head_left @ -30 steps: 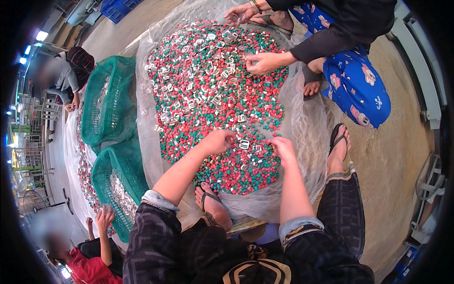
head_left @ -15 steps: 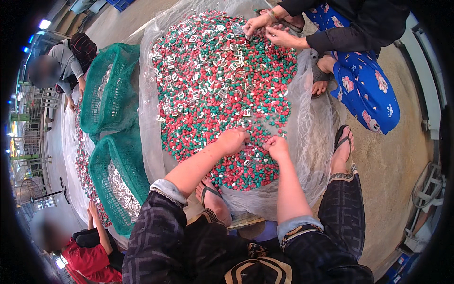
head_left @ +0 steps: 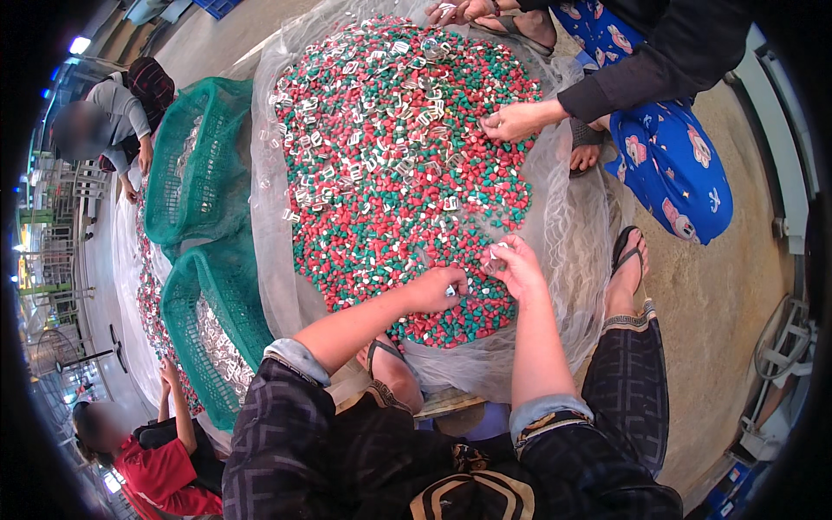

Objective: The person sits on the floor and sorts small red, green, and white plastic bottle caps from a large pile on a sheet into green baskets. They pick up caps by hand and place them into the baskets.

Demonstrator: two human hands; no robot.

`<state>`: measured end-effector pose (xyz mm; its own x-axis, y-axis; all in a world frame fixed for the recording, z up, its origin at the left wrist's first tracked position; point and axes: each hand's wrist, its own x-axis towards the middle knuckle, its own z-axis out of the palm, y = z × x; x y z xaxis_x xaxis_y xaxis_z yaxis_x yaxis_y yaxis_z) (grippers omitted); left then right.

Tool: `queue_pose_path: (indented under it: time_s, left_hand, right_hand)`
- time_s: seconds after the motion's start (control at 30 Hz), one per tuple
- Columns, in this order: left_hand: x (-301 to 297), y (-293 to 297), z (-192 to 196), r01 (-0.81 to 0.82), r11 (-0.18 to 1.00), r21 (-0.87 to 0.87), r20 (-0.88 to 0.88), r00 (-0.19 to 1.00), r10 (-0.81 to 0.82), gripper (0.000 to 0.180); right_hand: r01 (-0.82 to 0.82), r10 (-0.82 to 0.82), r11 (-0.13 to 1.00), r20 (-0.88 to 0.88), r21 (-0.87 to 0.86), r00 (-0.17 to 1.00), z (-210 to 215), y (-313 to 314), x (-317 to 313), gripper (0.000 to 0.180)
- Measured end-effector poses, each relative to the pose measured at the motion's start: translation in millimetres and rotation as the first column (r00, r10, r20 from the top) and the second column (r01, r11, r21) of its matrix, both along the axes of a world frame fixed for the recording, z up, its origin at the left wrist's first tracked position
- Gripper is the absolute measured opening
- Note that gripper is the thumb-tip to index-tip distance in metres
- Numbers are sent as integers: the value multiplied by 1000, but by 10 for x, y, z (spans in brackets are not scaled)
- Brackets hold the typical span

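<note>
A broad pile of small red, green and white cone-like pieces (head_left: 390,234) lies before me on a sheet of white netting (head_left: 568,286). Flat pale slotted buckles (head_left: 354,171) are strewn over it, thickest on the far and left parts. Low over the near part, my left hand (head_left: 436,290) is closed, with a small whitish piece showing at its fingertips. Just to its right, my right hand (head_left: 520,267) pinches a small white piece (head_left: 497,250) between thumb and fingers. The exact kind of either piece is too small to tell.
Two green baskets (head_left: 186,295) draped in netting stand left, holding pale metal buckles (head_left: 224,351). Across the pile, a co-worker's hands (head_left: 516,121) are over its far right edge. Two more people sit at another pile on the left. My sandalled feet (head_left: 631,260) flank the netting.
My left hand has moved down and slightly right. My right hand has turned, and a white piece now shows in its fingers. The co-worker's hands across the pile have moved apart.
</note>
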<state>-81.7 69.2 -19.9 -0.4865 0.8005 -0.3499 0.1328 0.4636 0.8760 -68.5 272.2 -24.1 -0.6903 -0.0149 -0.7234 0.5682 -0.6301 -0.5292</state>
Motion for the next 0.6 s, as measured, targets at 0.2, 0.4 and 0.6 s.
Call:
queue_pose_path:
  time_s: [0.2, 0.4, 0.6]
  left_hand:
    - [163, 40, 86, 103, 916, -387, -435, 856, -280, 23]
    - [-162, -46, 152, -28, 995, -101, -329, 944, -7, 16]
    - [-472, 142, 439, -224, 975, 6, -166, 961, 222, 23]
  right_hand:
    - [-132, 376, 584, -122, 801, 919, -294, -37, -104, 19]
    - [19, 47, 899, -138, 438, 989, -138, -48, -195, 22]
    - [10, -5, 999, 89, -52, 996, 76, -114, -152, 22]
